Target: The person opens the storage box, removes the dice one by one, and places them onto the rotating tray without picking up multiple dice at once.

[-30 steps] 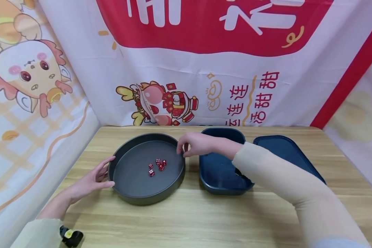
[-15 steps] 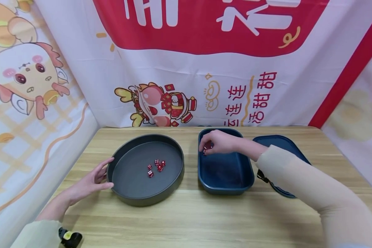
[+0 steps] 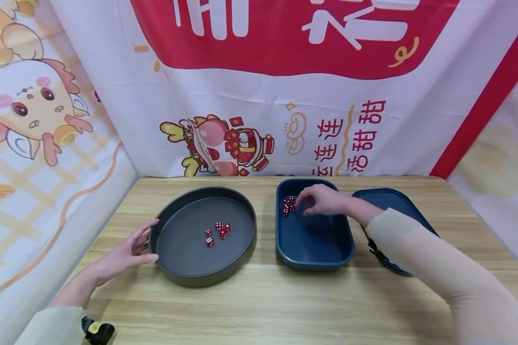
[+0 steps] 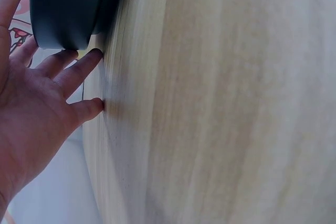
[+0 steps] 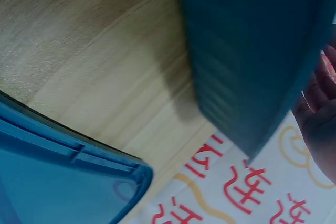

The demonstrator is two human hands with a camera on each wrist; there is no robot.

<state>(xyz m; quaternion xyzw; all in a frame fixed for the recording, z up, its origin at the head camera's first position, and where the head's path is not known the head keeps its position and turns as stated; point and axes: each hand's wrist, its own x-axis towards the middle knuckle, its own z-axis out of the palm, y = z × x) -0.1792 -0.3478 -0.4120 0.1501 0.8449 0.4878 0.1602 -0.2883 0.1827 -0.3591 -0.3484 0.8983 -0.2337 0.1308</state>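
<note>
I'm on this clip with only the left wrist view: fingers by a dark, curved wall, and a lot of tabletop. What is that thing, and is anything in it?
Observer: The head view shows a round gray pan with several red dice lying loose on its floor.
Operator: My view shows none of that. What's to the right of the pan?
Observer: A dark blue box, with the right hand over it.
Operator: Does the box hold anything?
Observer: Yes, a second cluster of dice lies toward its far left corner.
</note>
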